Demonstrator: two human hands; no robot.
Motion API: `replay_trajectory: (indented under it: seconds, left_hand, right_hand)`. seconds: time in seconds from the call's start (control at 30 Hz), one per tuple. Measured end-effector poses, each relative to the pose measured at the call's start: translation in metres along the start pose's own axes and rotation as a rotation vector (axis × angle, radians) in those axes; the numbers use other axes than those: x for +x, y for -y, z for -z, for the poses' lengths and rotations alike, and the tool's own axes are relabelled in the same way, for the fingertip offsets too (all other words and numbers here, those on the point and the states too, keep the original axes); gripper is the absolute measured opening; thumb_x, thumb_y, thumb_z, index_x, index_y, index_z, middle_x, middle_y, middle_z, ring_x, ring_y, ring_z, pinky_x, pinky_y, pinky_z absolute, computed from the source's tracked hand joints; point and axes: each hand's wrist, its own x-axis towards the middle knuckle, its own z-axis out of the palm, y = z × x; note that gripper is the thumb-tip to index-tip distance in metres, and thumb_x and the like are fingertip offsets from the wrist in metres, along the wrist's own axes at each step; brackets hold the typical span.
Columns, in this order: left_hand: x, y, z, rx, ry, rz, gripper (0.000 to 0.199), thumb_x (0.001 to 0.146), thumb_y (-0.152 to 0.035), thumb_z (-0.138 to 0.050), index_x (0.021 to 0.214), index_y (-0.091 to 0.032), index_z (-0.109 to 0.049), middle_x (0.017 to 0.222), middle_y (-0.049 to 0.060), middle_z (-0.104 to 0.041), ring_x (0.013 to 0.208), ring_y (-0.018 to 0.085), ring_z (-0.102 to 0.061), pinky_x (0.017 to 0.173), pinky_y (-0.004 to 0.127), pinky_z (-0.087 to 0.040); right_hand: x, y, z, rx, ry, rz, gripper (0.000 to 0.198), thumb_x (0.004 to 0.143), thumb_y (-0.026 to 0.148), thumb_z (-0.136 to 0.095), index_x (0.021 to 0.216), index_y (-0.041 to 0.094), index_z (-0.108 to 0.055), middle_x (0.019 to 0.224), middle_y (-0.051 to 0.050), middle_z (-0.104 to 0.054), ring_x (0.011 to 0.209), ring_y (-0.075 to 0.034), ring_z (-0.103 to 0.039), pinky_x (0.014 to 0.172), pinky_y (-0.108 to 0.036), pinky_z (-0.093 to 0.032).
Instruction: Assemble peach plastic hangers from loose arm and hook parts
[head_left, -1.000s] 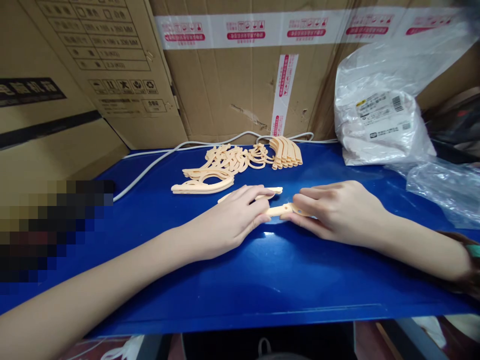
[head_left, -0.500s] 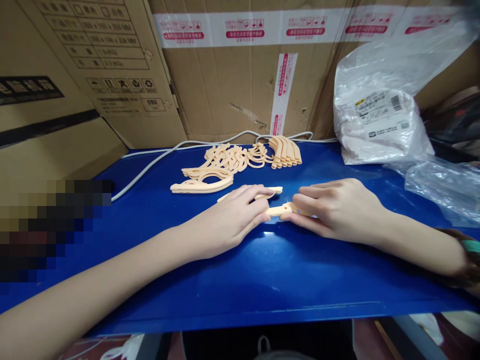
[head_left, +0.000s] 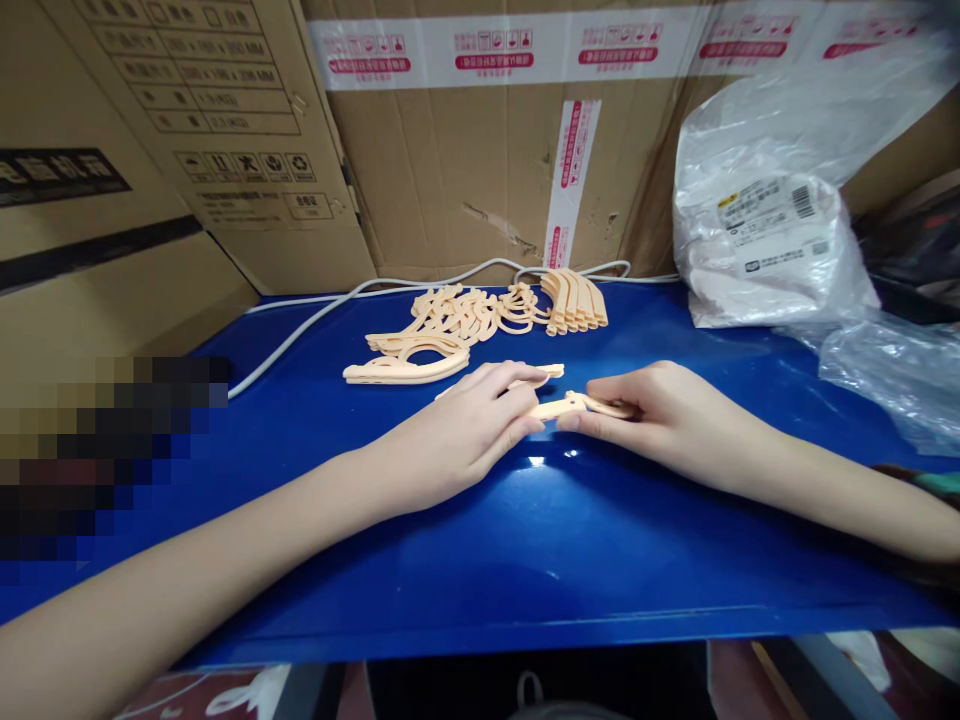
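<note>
Both hands meet over the middle of the blue table. My left hand (head_left: 480,425) is closed round a beige plastic hanger arm (head_left: 551,410); most of that arm is hidden under the palm and fingers. Another beige hanger piece (head_left: 553,371) pokes out beyond the left fingers. My right hand (head_left: 652,410) pinches a thin, curved beige hanger hook (head_left: 611,408), which meets the end of the arm. A small hole shows near that end. Whether the two parts are joined I cannot tell.
Folded beige hangers (head_left: 409,372) lie at the back left of the blue table (head_left: 450,580). Behind them are a heap of hooks (head_left: 457,312) and a stack of curved arms (head_left: 576,300). A white cable (head_left: 300,345), cardboard boxes (head_left: 465,180) and a plastic bag (head_left: 772,240) stand around.
My right hand has turned and its fingers have shifted, so more of the curved hook shows. The left hand stays nearly still, holding the arm.
</note>
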Motion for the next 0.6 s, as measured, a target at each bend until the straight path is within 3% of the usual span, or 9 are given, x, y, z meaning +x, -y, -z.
replay_trajectory:
  seconds: [0.27,0.47,0.6]
  left_hand:
    - [0.0007,-0.0021,-0.0020,-0.004,-0.043,0.026,0.030,0.104,-0.029,-0.032,0.118,-0.017,-0.056,0.143,0.011,-0.045,0.135,0.019,-0.038,0.116,0.040,-0.032]
    - [0.0006,-0.0016,-0.0010,-0.008,-0.030,0.039,0.028,0.103,-0.030,-0.033,0.116,-0.018,-0.055,0.142,0.011,-0.047,0.134,0.022,-0.040,0.114,0.042,-0.033]
    - [0.0009,-0.0007,-0.0012,-0.003,-0.024,0.036,0.028,0.103,-0.031,-0.033,0.114,-0.018,-0.055,0.142,0.011,-0.047,0.135,0.022,-0.039,0.114,0.042,-0.033]
  right_hand:
    - [0.0027,-0.0048,-0.0006,0.273,0.154,-0.079,0.054,0.089,0.066,-0.044,0.063,0.019,-0.043,0.061,0.004,-0.032,0.057,-0.010,-0.030,0.049,-0.025,-0.025]
    - [0.0032,-0.0064,-0.0021,0.246,0.093,-0.097,0.054,0.087,0.067,-0.047,0.061,0.019,-0.042,0.059,0.004,-0.030,0.056,-0.010,-0.027,0.048,-0.025,-0.021]
    - [0.0041,-0.0072,-0.0021,0.297,0.128,-0.105,0.054,0.086,0.066,-0.049,0.061,0.019,-0.040,0.060,0.004,-0.030,0.057,-0.010,-0.028,0.048,-0.025,-0.023]
